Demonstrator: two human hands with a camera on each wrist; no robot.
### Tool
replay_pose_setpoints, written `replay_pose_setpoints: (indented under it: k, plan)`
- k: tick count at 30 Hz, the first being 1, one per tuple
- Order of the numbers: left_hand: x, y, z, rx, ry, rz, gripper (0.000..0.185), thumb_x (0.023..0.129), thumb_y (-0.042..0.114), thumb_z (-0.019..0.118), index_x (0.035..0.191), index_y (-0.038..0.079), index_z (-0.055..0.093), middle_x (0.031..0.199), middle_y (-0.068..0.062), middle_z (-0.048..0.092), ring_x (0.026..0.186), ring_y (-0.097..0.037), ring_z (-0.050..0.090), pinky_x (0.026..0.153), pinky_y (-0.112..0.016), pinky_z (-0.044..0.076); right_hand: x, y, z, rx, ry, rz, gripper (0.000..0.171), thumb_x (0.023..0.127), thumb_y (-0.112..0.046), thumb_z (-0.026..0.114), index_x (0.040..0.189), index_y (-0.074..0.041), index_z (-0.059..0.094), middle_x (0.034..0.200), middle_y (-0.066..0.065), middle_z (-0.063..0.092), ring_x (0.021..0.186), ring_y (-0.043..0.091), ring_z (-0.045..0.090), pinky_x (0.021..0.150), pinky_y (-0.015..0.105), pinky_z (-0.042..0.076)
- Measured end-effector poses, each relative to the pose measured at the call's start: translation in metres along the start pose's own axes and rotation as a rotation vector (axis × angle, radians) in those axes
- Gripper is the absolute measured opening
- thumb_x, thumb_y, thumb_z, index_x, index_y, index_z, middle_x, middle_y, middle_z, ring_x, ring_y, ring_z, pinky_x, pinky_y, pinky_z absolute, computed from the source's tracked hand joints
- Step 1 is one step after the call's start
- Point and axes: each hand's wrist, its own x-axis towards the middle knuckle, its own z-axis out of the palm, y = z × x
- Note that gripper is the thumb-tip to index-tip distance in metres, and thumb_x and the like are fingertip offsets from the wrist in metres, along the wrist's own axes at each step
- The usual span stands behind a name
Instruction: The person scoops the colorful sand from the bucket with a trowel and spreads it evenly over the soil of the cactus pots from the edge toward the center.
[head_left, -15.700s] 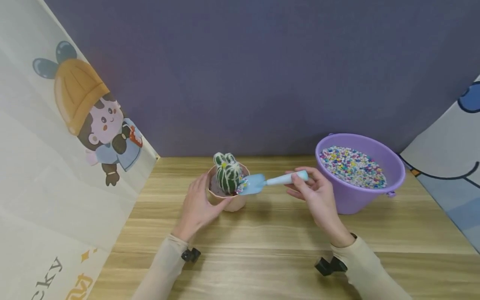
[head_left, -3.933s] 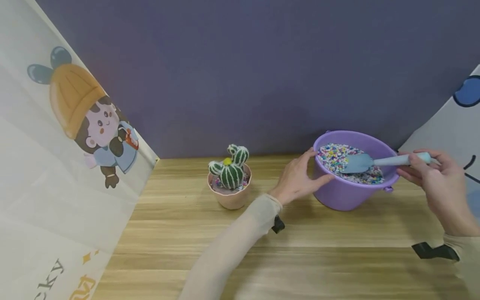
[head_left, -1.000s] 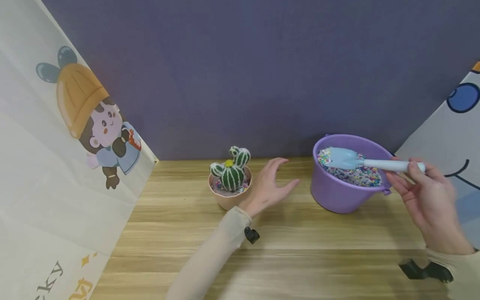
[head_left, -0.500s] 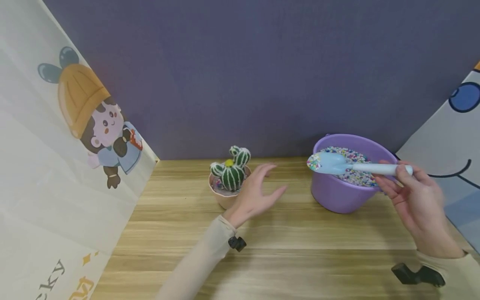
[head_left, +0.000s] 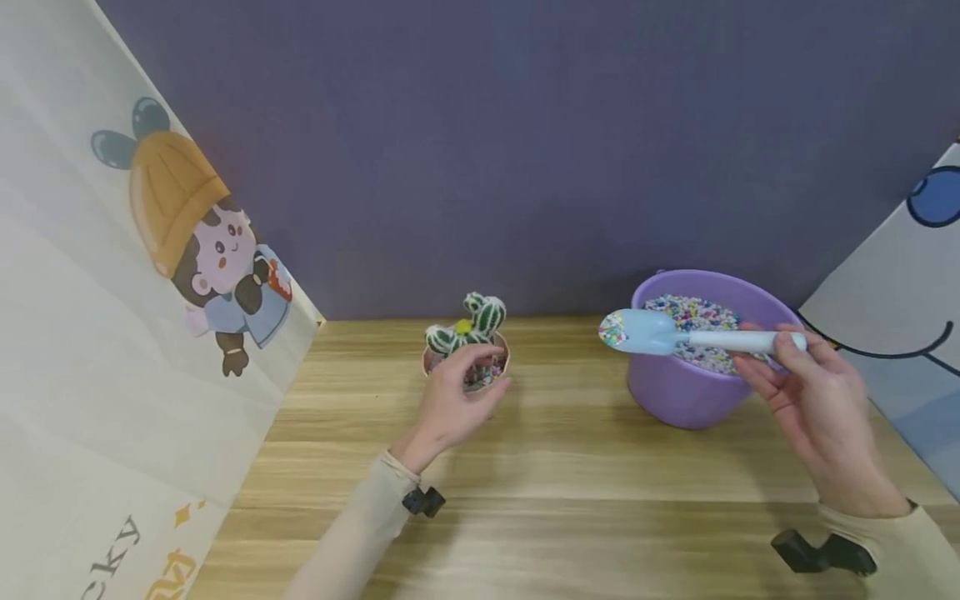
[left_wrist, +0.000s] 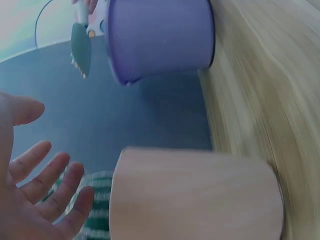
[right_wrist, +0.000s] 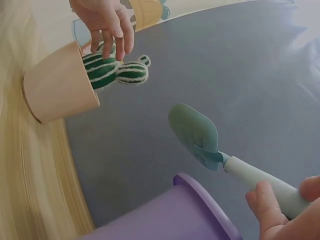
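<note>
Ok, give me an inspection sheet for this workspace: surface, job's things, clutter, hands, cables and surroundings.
Surface: wooden table, bare in front.
Job's things: pink pot with a cactus; purple bucket of coloured beads; blue scoop with beads on its blade, held above the table by the bucket's left rim.
Clutter: nothing seen.
Hands: left hand open, at the front of the pot with fingers by the cactus; contact cannot be told. Right hand grips the scoop's handle.
Cables: nothing seen; a black mount at each wrist.
Surroundings: purple backdrop; cartoon-printed sheets on both sides.
</note>
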Motion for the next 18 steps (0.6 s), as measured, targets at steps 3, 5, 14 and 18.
replay_pose_setpoints:
  k: [3, 5, 14, 18]
  plan:
    - [-0.008, -0.008, -0.013, -0.041, 0.055, 0.011, 0.035, 0.092, 0.014, 0.08, 0.125, 0.004, 0.072, 0.113, -0.019, 0.075, 0.102, -0.035, 0.072, 0.086, -0.052, 0.063, -0.003, 0.005, 0.003, -0.029, 0.021, -0.003, 0.017, 0.111, 0.004, 0.039, 0.117, 0.007, 0.054, 0.12, 0.024, 0.073, 0.101, 0.041, 0.079, 0.09, 0.046, 0.065]
    - [-0.013, -0.013, -0.02, -0.05, 0.091, 0.012, 0.033, 0.092, 0.012, 0.08, 0.123, 0.003, 0.073, 0.112, -0.018, 0.076, 0.1, -0.034, 0.073, 0.084, -0.051, 0.064, -0.004, 0.009, 0.005, -0.049, 0.033, -0.011, 0.017, 0.111, 0.005, 0.04, 0.118, 0.007, 0.055, 0.118, 0.021, 0.07, 0.098, 0.04, 0.079, 0.089, 0.045, 0.066]
    - [-0.025, -0.035, -0.046, -0.045, 0.263, -0.039, 0.034, 0.09, 0.003, 0.081, 0.122, 0.002, 0.072, 0.108, -0.012, 0.08, 0.093, -0.029, 0.075, 0.079, -0.044, 0.062, -0.01, 0.026, 0.017, -0.095, 0.029, 0.013, 0.017, 0.111, 0.004, 0.042, 0.12, 0.006, 0.057, 0.115, 0.02, 0.066, 0.099, 0.036, 0.08, 0.092, 0.042, 0.065]
    - [-0.029, -0.045, -0.053, -0.02, 0.301, -0.104, 0.037, 0.088, 0.005, 0.083, 0.123, 0.001, 0.071, 0.114, -0.016, 0.078, 0.1, -0.032, 0.073, 0.083, -0.046, 0.061, -0.012, 0.034, 0.025, -0.12, 0.033, 0.024, 0.017, 0.111, 0.003, 0.043, 0.122, 0.004, 0.056, 0.116, 0.018, 0.065, 0.102, 0.034, 0.079, 0.093, 0.04, 0.065]
